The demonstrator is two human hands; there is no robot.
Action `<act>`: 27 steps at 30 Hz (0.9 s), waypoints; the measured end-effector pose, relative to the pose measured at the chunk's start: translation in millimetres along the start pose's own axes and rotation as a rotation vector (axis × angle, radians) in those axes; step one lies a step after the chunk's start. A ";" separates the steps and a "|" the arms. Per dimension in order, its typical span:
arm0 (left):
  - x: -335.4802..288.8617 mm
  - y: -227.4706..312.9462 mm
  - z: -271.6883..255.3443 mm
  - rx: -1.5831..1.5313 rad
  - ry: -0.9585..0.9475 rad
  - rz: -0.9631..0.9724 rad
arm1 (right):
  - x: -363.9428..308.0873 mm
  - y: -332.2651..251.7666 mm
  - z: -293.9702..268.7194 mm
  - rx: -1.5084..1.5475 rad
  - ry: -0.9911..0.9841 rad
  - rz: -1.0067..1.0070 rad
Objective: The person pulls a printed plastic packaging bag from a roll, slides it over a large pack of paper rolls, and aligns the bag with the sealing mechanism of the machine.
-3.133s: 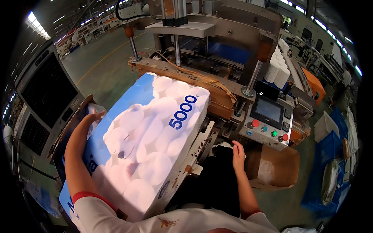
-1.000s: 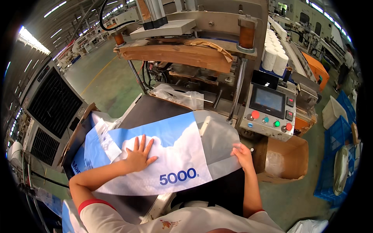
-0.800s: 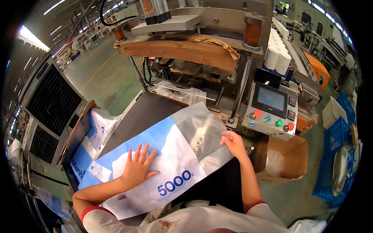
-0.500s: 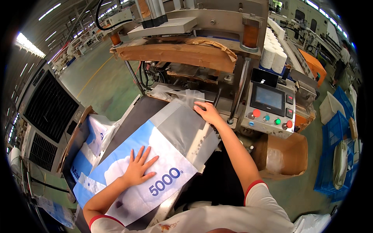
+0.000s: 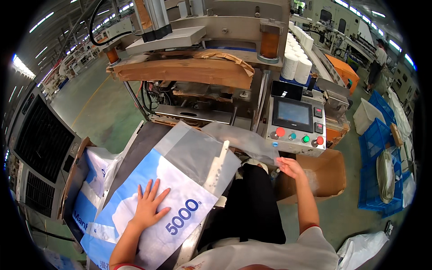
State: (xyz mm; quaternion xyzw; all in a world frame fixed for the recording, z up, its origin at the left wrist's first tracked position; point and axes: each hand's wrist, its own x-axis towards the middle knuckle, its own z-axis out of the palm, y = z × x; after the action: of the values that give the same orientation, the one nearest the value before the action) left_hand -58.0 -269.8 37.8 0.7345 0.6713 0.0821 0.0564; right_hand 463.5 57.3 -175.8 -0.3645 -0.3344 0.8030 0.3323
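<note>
Spread flat, my left hand (image 5: 147,204) presses on a large blue and white printed plastic bag (image 5: 180,180) with a clear end. The bag lies slanted on a dark work surface (image 5: 128,157). Off to the right, my right hand (image 5: 291,168) pinches the end of a loose strip of clear plastic film (image 5: 243,135), which trails back toward the bag's clear end. That hand is over the near left side of an open cardboard box (image 5: 333,180). A pale perforated metal bar (image 5: 216,168) shows at the bag's clear end.
Ahead stands a press machine (image 5: 180,69) with a cardboard-covered beam. Its control panel (image 5: 294,117) has a screen and coloured buttons. More printed bags (image 5: 92,180) sit in a box at left. Blue crates (image 5: 380,166) stand at right; a person (image 5: 377,65) is farther back.
My right hand has moved right and toward me from the bag's clear end, drawing the clear film off the machine side. My left hand stays flat on the bag. The view has shifted right.
</note>
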 end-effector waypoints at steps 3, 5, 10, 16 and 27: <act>3.9 9.5 -3.3 0.009 0.007 -0.028 | -28.0 15.7 -144.9 0.195 0.333 -0.085; 14.7 0.6 8.3 -0.052 0.018 0.007 | -87.4 4.7 -258.4 0.480 0.697 -0.531; -5.7 23.2 -0.1 0.017 0.034 -0.125 | -78.4 43.2 -279.1 0.714 1.258 -0.655; 7.1 17.8 12.3 -0.033 0.033 -0.063 | -29.1 85.7 -221.6 -0.030 1.102 -0.280; -12.5 28.2 9.8 -0.013 -0.010 -0.057 | 4.4 -18.0 263.3 -0.691 -0.135 -0.270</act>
State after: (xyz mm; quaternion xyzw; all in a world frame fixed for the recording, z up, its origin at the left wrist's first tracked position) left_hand -29.6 -284.5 33.1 0.7149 0.6913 0.0813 0.0667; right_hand 253.8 -6.8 -28.9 -0.3539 -0.6517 0.6142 0.2698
